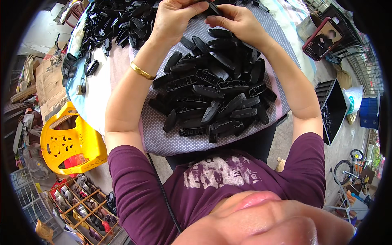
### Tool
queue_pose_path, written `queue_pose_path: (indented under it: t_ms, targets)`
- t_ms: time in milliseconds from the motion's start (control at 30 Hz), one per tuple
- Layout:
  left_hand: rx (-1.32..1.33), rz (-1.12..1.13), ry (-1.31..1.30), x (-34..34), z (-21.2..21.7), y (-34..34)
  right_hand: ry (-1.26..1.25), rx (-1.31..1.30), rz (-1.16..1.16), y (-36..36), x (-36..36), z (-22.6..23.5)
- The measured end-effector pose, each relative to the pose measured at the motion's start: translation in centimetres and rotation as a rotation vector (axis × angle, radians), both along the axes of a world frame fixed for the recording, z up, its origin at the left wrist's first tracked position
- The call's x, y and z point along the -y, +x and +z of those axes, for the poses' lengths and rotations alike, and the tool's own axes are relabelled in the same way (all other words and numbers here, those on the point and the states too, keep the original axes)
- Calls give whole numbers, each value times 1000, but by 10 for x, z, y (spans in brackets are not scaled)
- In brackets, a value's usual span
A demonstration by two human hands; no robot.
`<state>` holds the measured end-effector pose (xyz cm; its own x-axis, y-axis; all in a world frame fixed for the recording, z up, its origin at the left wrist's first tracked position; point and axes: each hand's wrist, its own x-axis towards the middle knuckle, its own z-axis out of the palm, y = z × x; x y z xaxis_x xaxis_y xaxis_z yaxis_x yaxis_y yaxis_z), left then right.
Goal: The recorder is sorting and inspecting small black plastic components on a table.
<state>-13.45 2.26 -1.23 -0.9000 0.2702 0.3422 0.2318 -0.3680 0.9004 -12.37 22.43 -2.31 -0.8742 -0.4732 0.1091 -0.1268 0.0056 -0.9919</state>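
Note:
Both hands meet at the far edge of the view over the table. My left hand (pixel 176 18) is closed, its thumb and fingers pinching a small black plastic part (pixel 213 9). From the other side my right hand (pixel 244 25) grips the same part between thumb and fingers. The top of the part is cut off by the picture's edge. Just below the hands lies a heap of similar long, rounded black plastic parts (pixel 212 92), some with their hollow, ribbed side up. It rests on a dotted grey cloth (pixel 159 143).
A larger pile of black parts (pixel 118 20) covers the table's far left. At left stand a yellow plastic chair (pixel 77 143) and a wooden shoe rack (pixel 83 208). A phone (pixel 324 38) showing a picture and a black crate (pixel 330 108) are at right.

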Motion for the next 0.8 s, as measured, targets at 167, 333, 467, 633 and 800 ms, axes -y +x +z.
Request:
queue_pose_path:
  t_ms: [167,333,467,633,800]
  targets:
    - [-71,-31,-42,2,4,0,95,-281,-175,13,6,-1]
    - [-178,-347,215,8,5,-6,196,-358,-79,6,8,13]
    - [-66,-143,-578,10,63,34,350,-638,-145,-10,-8,-3]
    - [-554,-220,-1085,13,46,60,422,-683,-67,-37,2,-21]
    - [-428,-359,-999,21,52,74,516,-739,193,-41,17,-8]
